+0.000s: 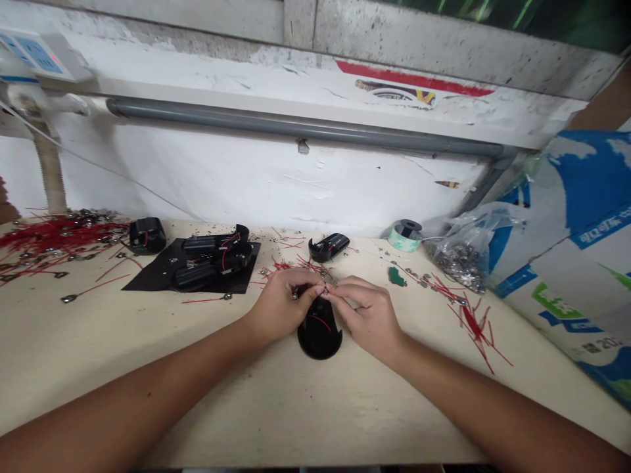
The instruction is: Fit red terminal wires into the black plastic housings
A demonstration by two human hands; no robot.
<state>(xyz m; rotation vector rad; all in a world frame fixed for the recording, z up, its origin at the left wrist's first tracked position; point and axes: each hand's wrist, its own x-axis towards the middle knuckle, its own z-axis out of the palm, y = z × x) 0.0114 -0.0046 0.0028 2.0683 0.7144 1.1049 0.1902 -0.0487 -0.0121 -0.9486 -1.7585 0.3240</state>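
In the head view, a black plastic housing (319, 338) lies on the table between my hands, with a short red wire inside it. My left hand (286, 299) is closed at the housing's far end, thumb and forefinger pinched together. Facing it, my right hand (367, 312) pinches at the same spot, fingertips almost touching the left ones. A small metal contact piece (325, 289) shows between the fingertips, mostly covered by them. Just beyond my hands, another black housing (329, 247) with a red wire lies on the table.
Black housings (197, 272) rest on a black sheet (142, 279) at the left, near a heap of red wires (44, 236). To the right are a tape roll (405, 235), a green piece (396, 276), a plastic bag of metal parts (461, 259), loose red wires (477, 325) and a large carton (566, 249).
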